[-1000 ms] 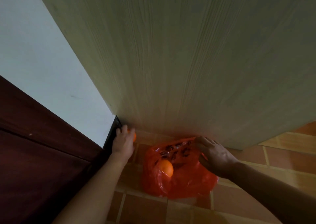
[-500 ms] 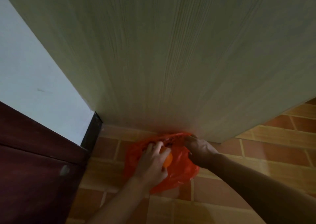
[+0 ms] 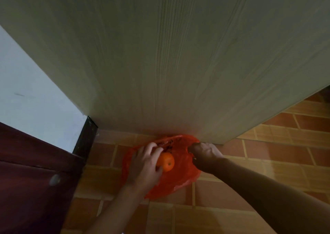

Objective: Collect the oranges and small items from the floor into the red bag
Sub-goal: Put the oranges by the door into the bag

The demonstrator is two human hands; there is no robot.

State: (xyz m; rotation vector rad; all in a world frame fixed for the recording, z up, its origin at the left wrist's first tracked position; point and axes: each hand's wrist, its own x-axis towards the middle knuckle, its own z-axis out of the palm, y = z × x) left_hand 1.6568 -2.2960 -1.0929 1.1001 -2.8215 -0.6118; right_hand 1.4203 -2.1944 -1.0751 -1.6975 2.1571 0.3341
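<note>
— Where has your left hand [image 3: 145, 164] gone since a second ago?

— It left the corner by the dark doorframe [image 3: 85, 135] and now curls round an orange [image 3: 166, 162] over the red bag [image 3: 180, 173].

— And your right hand [image 3: 205, 152]?

— It pinches the bag's rim open, at the foot of the pale wood panel [image 3: 178, 64] on the tiled floor [image 3: 267, 162]. Likely one more orange collected.

left part of orange [image 3: 167, 161] hidden behind left hand [image 3: 145, 164], far rim of red bag [image 3: 180, 176] tucked under pale wood panel [image 3: 178, 55], right hand [image 3: 205, 150] fingertips buried in bag plastic, both forearms cut off at near edge
</note>
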